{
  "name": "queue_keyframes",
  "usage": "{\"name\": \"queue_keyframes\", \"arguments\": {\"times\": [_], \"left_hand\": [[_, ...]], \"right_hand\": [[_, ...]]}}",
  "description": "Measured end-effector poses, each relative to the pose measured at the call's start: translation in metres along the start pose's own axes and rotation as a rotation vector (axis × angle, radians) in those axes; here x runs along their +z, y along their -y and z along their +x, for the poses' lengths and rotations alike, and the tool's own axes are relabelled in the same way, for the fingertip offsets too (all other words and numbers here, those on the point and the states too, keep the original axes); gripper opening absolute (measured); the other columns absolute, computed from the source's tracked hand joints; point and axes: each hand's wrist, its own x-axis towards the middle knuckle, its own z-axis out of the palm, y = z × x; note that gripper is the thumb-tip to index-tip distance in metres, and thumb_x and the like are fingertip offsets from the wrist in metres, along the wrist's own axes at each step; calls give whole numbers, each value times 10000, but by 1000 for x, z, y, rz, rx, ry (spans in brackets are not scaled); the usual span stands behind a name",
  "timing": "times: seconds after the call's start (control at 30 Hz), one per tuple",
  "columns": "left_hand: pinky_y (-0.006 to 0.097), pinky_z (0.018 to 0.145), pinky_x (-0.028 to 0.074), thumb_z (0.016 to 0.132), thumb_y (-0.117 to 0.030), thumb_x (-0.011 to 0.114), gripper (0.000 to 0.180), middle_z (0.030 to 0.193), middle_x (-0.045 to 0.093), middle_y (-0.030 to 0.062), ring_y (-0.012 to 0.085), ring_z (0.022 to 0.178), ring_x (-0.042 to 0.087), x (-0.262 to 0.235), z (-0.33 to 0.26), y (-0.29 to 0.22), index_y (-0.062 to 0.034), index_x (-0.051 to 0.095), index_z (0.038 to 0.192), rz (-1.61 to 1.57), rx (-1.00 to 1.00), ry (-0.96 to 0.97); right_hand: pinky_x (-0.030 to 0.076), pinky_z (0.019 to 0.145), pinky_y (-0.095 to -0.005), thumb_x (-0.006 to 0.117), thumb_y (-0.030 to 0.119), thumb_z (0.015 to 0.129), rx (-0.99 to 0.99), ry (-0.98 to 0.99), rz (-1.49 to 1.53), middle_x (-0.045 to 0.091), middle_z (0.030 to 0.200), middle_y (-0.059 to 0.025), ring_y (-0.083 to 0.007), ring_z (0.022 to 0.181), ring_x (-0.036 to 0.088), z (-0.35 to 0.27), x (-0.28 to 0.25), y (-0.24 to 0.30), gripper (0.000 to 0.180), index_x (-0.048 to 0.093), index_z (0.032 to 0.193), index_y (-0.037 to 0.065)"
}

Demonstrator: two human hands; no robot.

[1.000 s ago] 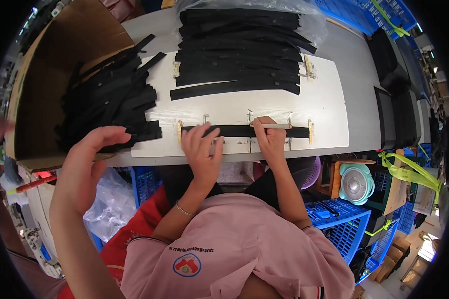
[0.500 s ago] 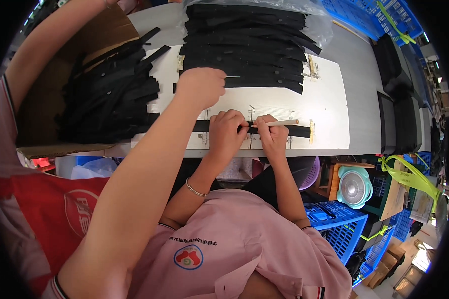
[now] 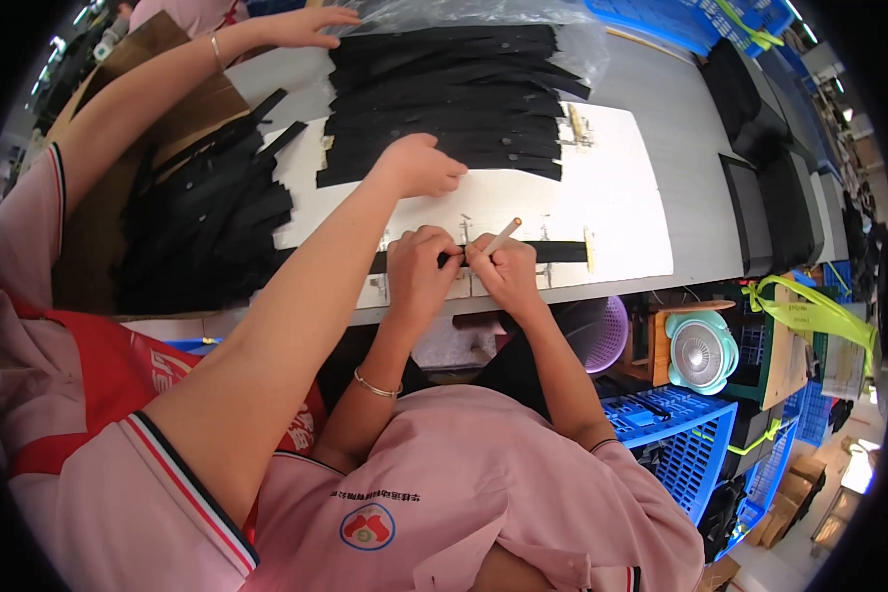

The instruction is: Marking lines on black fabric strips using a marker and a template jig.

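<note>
Strip of black material (image 3: pixel 560 253) lies flat on the white board (image 3: pixel 627 187), near its front edge, with its long axis running left to right across the person's front. Both hands are at its middle portion, the left hand (image 3: pixel 420 274) just beside the right hand (image 3: pixel 504 270), so neither is clearly nearer. From the right hand the strip extends rightward to a yellowish patch (image 3: pixel 590 251); left of the left hand it passes out of sight behind a co-worker's forearm (image 3: pixel 301 286). Right thumb and fingers pinch a pale pen-like stick (image 3: pixel 504 236), tilted with its upper end to the right and away from the body, its lower end close to the left fingertips. Left fingers are curled, thumb and forefinger close together; whether they pinch the strip cannot be told. A co-worker's hand (image 3: pixel 422 168) is beyond the left hand, beside the pile of black strips (image 3: pixel 444 99).
</note>
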Motion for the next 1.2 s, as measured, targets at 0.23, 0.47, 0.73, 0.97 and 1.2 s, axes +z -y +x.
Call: {"name": "queue_keyframes", "arguments": {"times": [0.23,0.47,0.73,0.97,1.2], "left_hand": [[410,829,432,737,-72,805,127,933,688,7,262,893,629,0,-3,-4,-94,688,780,26,0,-1],[393,883,493,764,-88,800,100,1015,718,50,267,960,646,0,2,-16,-73,728,832,158,-3,38],[400,906,455,794,-108,785,95,1028,698,45,273,993,622,68,14,-61,-76,739,870,-106,189,-29],[403,942,430,766,-83,798,107,1012,685,26,251,1004,605,83,11,-63,-75,742,857,-28,192,-45],[375,935,434,758,-61,804,142,1043,711,23,238,1013,624,83,8,-63,-92,754,887,4,180,-59]], "right_hand": [[422,606,-237,584,122,981,279,-267,468,648,735,-26,-70,662,549,-13,-69,-11,243,692,821,-26],[411,580,-267,595,131,1001,244,-271,206,576,674,-22,-79,639,490,-12,-80,-49,233,660,842,-27],[442,572,-313,603,184,998,266,-231,167,598,656,-98,-142,600,553,-11,-77,-48,240,672,874,-10],[468,554,-357,617,199,989,254,-206,81,624,670,-148,-253,567,611,-11,-80,-47,244,692,858,8],[475,561,-363,620,211,986,236,-251,123,640,677,-143,-272,587,635,-12,-77,-47,256,691,850,6]]}}
